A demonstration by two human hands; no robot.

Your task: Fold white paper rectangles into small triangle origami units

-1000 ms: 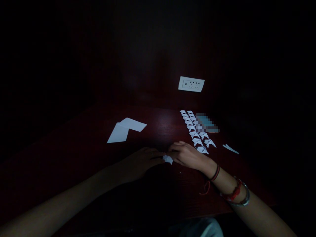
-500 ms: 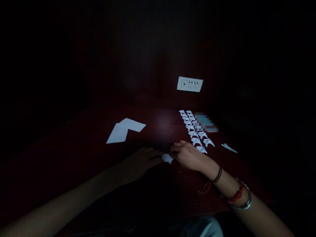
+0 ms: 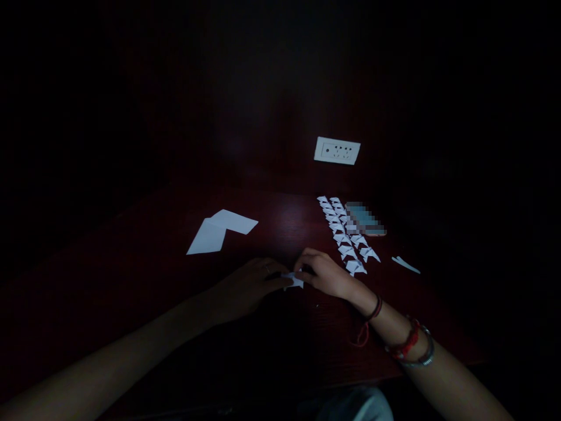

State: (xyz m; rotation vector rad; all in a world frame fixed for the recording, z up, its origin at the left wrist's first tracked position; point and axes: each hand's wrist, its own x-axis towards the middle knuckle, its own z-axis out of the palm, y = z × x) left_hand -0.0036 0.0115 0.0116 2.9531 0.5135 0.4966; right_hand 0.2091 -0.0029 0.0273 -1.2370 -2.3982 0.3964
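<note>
A small folded piece of white paper (image 3: 297, 282) lies low over the dark red table between my hands. My left hand (image 3: 252, 286), a ring on one finger, has its thumb and fingers closed on the left side of the paper. From the right, my right hand (image 3: 326, 273) pinches its upper right edge with bent fingers. Fingers cover part of the paper, so its full shape is hidden. Several folded white paper pieces (image 3: 347, 252) stand in two rows just beyond my right hand.
Two flat white paper sheets (image 3: 208, 237) overlap at the left on the table (image 3: 284, 219). A pixelated phone-like object (image 3: 368, 221) lies beside the rows. Thin white strips (image 3: 405, 265) are at the right. A socket plate (image 3: 337, 151) is on the wall behind.
My right hand has shifted slightly left, its fingers now over the paper's edge. The folded paper has turned a little, and more of it is covered by my fingers.
</note>
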